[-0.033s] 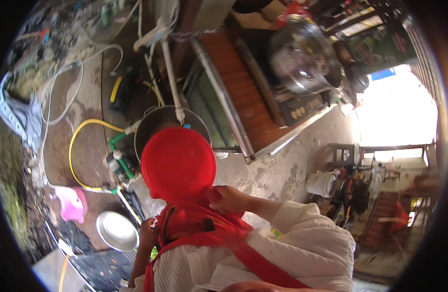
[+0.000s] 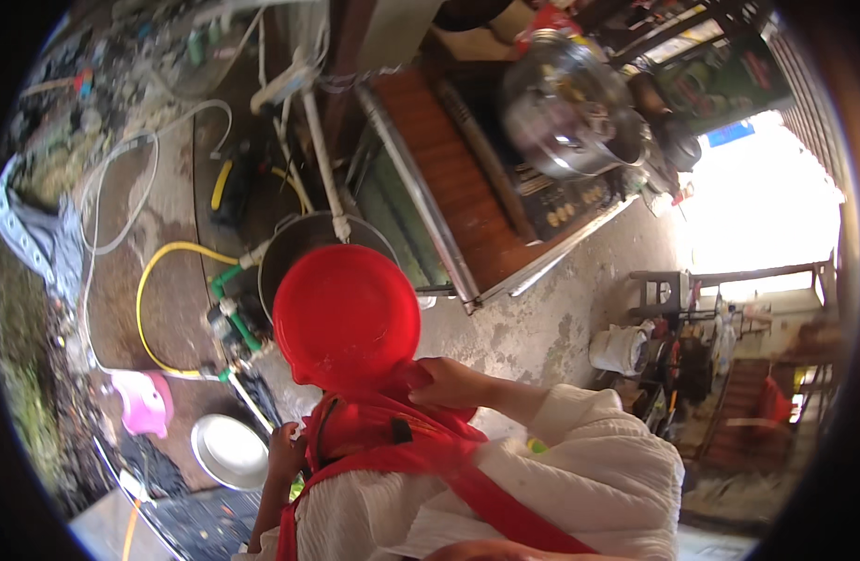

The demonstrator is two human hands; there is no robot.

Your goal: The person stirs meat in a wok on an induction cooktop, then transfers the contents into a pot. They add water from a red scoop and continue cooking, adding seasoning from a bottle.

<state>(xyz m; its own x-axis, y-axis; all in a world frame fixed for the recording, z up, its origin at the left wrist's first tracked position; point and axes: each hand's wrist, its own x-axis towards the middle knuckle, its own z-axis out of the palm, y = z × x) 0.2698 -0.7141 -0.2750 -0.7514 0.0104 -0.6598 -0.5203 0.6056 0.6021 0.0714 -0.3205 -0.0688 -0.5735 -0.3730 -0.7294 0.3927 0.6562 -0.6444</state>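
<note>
My right hand [image 2: 446, 381] is closed on the handle side of a red plastic dipper [image 2: 346, 313], a round scoop with a small spout at its lower left. The dipper is held in front of my red apron [image 2: 393, 439], over the near part of a large grey metal pot [image 2: 279, 248] and hiding much of it. A white pipe [image 2: 322, 164] comes down to the pot's opening. Low at my left side, my left hand [image 2: 285, 451] is beside the apron, with a small whitish bit at its fingers. Its fingers are partly hidden, so its grip is unclear.
Left of me are green pipe fittings [image 2: 234, 313], a yellow hose [image 2: 145, 290], a pink plastic stool [image 2: 142, 402] and a metal basin [image 2: 230, 452]. A wooden-topped counter [image 2: 430, 178] carries a big shiny pot [image 2: 570, 103]. A white bucket [image 2: 620, 349] stands farther right.
The whole view has shifted slightly. The red dipper stays in my right hand, and both hands keep nearly the same pose.
</note>
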